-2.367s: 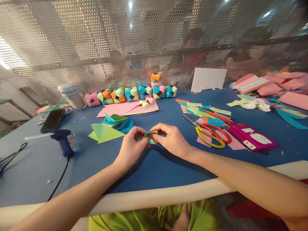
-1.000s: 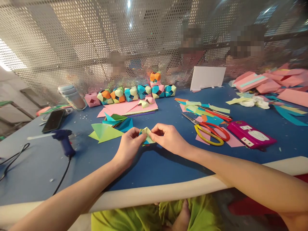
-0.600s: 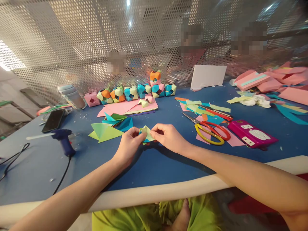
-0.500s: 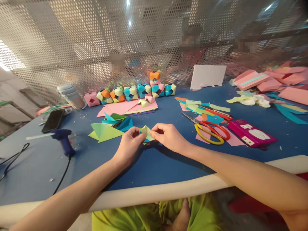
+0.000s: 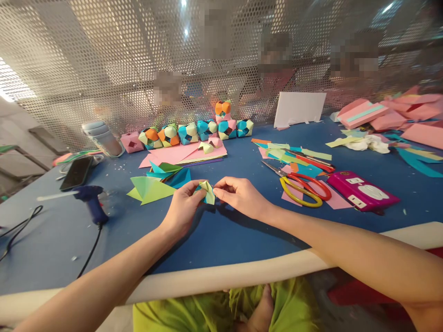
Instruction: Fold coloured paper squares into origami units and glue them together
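Between my hands is a small folded origami paper piece (image 5: 208, 192), pale yellow-green and blue. My left hand (image 5: 187, 203) is closed on its left side, with thumb and fingers pinching it. My right hand (image 5: 238, 196) is closed too, its fingertips pinched at the piece's right edge; the exact contact is small and partly hidden. Just behind my left hand lie a light green paper sheet (image 5: 152, 190) and blue folded paper (image 5: 180, 177). Finished paper balls (image 5: 188, 133) in several colours stand in a row at the back.
At left are a blue glue gun (image 5: 92, 200) with its cord, a phone (image 5: 76, 173) and a bottle (image 5: 103, 138). Right of my hands lie scissors (image 5: 301, 191), a red cutter (image 5: 314, 161), paper scraps and a magenta box (image 5: 362, 191). Pink paper (image 5: 391, 115) is heaped far right.
The origami piece has turned and shifted slightly left in my left hand, showing a different face. My right fingertips have moved a little to its right edge.
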`<state>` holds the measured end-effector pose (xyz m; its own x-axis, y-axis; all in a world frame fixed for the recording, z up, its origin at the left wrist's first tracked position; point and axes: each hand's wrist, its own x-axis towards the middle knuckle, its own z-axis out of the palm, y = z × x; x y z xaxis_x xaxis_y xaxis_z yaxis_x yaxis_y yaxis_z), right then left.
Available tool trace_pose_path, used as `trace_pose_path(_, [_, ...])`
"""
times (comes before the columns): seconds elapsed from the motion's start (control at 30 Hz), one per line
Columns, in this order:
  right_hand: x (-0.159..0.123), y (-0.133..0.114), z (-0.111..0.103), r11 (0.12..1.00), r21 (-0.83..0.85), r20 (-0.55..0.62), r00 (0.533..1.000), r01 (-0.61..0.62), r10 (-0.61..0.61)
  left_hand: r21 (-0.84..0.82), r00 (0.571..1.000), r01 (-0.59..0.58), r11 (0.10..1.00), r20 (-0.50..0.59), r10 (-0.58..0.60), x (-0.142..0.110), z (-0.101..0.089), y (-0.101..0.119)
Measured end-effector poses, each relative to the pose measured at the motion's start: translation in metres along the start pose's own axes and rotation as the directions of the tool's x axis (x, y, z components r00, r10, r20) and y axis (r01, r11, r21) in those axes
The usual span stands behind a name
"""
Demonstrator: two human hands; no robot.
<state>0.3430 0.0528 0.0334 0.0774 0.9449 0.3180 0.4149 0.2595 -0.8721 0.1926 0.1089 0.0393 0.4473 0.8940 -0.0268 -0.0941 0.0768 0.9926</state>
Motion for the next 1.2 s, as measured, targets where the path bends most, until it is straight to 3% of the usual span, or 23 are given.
trace_pose_path(0.37, [0.004,0.004,-0.001,1.000,0.029,-0.053,0.999,-0.011,0.012,0.081,0.995,-0.066,0.995,-0.069,0.072,0.002,-0.003,-0.002])
trace_pose_path(0.57, [0.001,0.004,0.001,1.000,-0.001,-0.027,0.999,0.021,-0.022,0.169,0.985,-0.167,0.971,-0.010,0.171,0.001,-0.003,-0.002])
trace_pose_path(0.73, [0.004,0.008,0.001,0.998,0.014,-0.056,0.997,0.054,-0.053,0.178,0.988,-0.154,0.972,0.010,0.155,-0.001,-0.003,-0.002])
trace_pose_path(0.97, [0.007,0.012,0.002,0.988,0.150,-0.014,0.999,-0.035,0.037,0.192,0.983,-0.181,0.965,-0.008,0.186,0.000,-0.005,-0.002])
trace_pose_path(1.2, [0.006,0.011,0.002,0.994,0.085,0.001,0.998,-0.064,0.064,0.241,0.972,-0.231,0.943,0.014,0.235,0.002,-0.007,-0.005])
